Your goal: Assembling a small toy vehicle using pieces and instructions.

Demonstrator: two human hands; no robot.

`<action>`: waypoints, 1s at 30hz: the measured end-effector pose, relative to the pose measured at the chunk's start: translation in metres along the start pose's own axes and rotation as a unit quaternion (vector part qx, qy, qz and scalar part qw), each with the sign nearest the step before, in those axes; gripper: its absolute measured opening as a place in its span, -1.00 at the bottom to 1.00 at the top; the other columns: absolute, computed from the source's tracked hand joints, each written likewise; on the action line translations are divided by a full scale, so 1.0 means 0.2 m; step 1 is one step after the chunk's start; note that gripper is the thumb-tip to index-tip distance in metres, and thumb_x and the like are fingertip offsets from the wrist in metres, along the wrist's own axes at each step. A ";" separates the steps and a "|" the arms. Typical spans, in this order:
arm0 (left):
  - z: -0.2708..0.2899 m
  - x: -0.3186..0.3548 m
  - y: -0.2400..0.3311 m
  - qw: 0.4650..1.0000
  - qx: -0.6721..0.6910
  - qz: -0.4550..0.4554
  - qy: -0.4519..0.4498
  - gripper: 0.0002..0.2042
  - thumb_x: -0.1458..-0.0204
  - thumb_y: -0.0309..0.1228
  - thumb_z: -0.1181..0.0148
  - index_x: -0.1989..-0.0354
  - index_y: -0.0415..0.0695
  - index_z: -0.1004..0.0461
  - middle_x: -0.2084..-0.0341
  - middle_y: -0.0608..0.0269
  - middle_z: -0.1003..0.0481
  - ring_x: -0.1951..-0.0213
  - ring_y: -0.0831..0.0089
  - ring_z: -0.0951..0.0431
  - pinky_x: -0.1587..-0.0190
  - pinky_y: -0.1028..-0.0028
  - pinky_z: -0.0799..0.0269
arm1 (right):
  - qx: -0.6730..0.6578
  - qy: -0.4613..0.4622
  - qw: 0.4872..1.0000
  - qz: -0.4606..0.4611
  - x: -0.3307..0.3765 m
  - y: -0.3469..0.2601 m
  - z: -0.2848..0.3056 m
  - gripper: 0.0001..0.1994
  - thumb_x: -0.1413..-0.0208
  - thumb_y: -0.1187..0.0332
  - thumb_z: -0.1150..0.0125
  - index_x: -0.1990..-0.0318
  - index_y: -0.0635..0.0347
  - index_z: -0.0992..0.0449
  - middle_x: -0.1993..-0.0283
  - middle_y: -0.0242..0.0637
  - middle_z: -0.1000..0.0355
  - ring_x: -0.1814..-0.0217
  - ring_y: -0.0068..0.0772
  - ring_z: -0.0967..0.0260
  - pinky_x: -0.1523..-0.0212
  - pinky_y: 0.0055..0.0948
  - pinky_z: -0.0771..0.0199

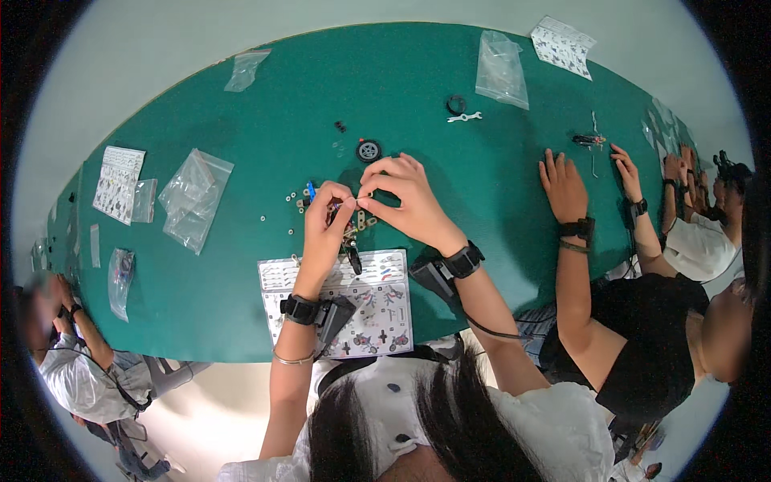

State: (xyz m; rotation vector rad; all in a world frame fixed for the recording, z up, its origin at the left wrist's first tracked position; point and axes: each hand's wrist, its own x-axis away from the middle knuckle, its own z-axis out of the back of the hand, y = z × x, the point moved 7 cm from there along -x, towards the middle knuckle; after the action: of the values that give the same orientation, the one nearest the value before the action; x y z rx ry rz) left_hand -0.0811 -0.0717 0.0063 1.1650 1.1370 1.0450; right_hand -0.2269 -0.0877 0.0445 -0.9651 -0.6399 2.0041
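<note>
My left hand (325, 215) and my right hand (407, 197) meet fingertip to fingertip above the green table. Both are closed in a pinch around something small and pale, too small to name. Just under my left hand lies a partly hidden black model part (353, 255) with a narrow wheel-like end, over the top edge of a printed picture sheet (345, 317). A blue piece (312, 190) shows beside my left fingers. Several small nuts and perforated pieces (366, 221) are scattered around both hands. Beyond my right fingers lies a black wheel (369, 150).
Tiny black parts (340, 127) lie past the wheel. Farther right are a black tyre ring (456, 104), a white wrench (464, 117) and a clear bag (502, 71). More bags (197, 201) lie left. At right a co-worker's hands (564, 185) rest near a small model (589, 140).
</note>
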 end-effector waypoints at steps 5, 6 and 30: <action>-0.02 -0.01 0.03 1.000 0.009 -0.010 -0.001 -0.91 -0.19 -0.49 -0.10 0.32 -0.20 -0.34 0.36 0.34 -0.33 0.31 0.59 -0.31 0.23 0.57 -0.22 | 0.002 -0.003 1.000 -0.028 0.00 0.02 -0.01 -0.87 -0.08 0.24 -0.27 0.35 0.05 -0.56 0.17 -0.42 -0.41 -0.01 -0.26 -0.31 -0.29 -0.03 0.01; -0.02 0.00 0.02 1.000 0.010 -0.009 -0.002 -0.91 -0.19 -0.49 -0.10 0.32 -0.20 -0.34 0.36 0.34 -0.33 0.31 0.59 -0.31 0.23 0.57 -0.22 | 0.003 -0.003 1.000 -0.029 0.01 0.02 -0.01 -0.87 -0.08 0.24 -0.27 0.35 0.05 -0.56 0.17 -0.42 -0.41 -0.01 -0.26 -0.31 -0.29 -0.03 0.01; -0.03 0.01 0.01 0.999 0.042 0.005 -0.023 -0.61 0.09 -0.74 0.07 0.03 -0.20 -0.26 0.17 0.21 -0.38 0.05 0.45 -0.41 -0.07 0.44 -0.29 | 0.086 0.008 0.996 0.008 0.00 -0.08 0.04 -0.89 -0.01 0.29 -0.33 0.39 0.04 -0.52 0.11 -0.44 -0.34 -0.06 -0.28 -0.31 -0.35 0.11 0.05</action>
State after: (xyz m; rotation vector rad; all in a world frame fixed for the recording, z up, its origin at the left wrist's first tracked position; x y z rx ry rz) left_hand -0.0864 -0.0682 0.0085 1.2549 1.1493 0.9816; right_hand -0.2262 -0.0794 0.0603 -0.8837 -0.4428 2.0264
